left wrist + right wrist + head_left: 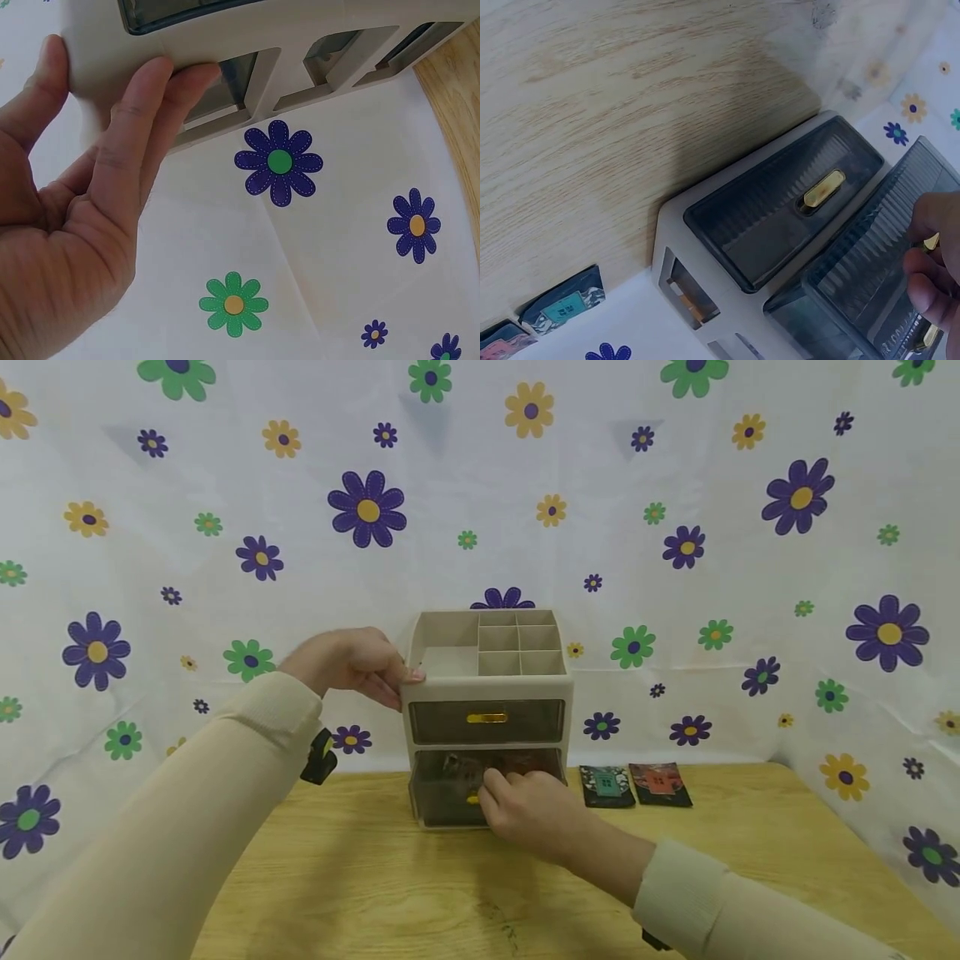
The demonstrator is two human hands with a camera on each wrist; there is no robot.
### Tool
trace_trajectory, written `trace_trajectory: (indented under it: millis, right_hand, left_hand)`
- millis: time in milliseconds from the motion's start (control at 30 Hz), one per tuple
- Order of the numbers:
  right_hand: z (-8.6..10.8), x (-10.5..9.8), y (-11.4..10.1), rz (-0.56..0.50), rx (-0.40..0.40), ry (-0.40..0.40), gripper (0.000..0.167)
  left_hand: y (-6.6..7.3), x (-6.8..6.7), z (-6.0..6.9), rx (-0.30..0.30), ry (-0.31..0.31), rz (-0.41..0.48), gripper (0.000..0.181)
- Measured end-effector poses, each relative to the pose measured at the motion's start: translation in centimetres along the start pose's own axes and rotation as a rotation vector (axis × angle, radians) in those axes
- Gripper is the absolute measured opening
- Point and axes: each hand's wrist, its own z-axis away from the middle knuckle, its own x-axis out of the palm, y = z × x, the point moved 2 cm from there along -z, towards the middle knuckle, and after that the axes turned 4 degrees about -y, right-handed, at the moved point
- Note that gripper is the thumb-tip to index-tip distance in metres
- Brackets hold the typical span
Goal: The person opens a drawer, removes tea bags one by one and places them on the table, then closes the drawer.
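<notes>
A beige organizer (487,690) with smoky clear drawers stands on the table. Below its top drawer, another drawer (442,797) (870,262) is pulled partway out, with dark and reddish contents dimly visible. My right hand (536,814) (937,262) pinches this drawer's gold handle (931,242), its fingers hiding part of it. At the organizer's upper left corner, my left hand (360,664) (90,195) grips the body, thumb on the top edge and fingers against the side. A closed drawer (780,202) nearest the table shows in the right wrist view.
Two small packets, one green-labelled (607,787) (566,304) and one red-labelled (661,784), lie right of the organizer on the wooden table (375,893). Behind hangs a white cloth (450,568) with printed flowers. Divided compartments (517,662) form the organizer's top.
</notes>
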Motion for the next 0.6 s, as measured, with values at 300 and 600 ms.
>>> trace_trajectory:
  millis: [300,600]
  right_hand:
    - [0.6,-0.7,-0.8,0.019,-0.041,0.030,0.004]
    - [1.1,-1.5,-1.0,0.013,-0.053,0.095,0.054]
  left_hand:
    - [-0.3,0.1,0.2,-0.001,-0.005,0.036,0.045]
    - [-0.1,0.0,0.0,0.000,-0.007,0.032,0.043]
